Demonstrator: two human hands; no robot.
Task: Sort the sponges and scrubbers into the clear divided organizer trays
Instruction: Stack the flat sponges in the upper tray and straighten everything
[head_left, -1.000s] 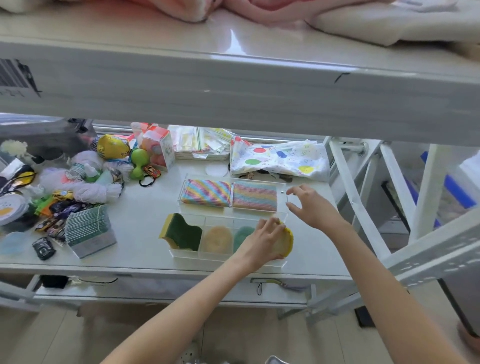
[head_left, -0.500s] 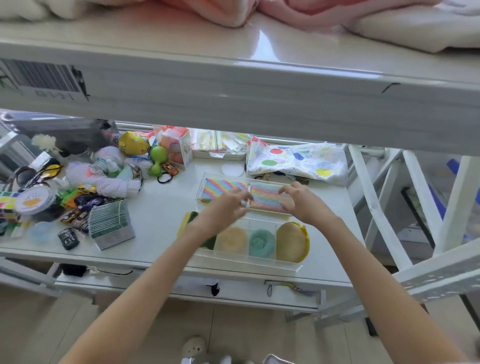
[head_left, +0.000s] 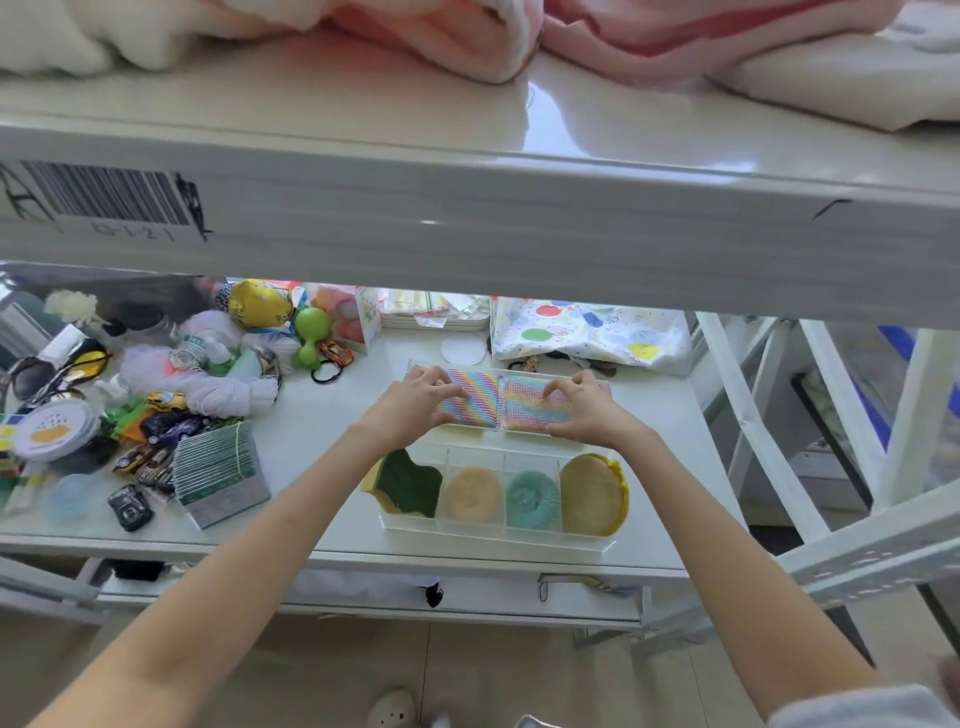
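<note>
Far tray (head_left: 602, 387): left hand (head_left: 410, 402) pinching striped cloth (head_left: 470, 402); right hand (head_left: 589, 410) pinching pastel cloth (head_left: 527, 408). Near tray (head_left: 493, 535): four scrubbers.

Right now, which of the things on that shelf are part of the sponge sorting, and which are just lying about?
Part of the job:
- far clear tray with two rainbow sponges, left hand and right hand on them
- near clear tray: green scrubber, orange pad, teal pad, yellow round sponge

Lying about:
- toy cars
- spotted cloth
- yarn
- green rattle
</note>
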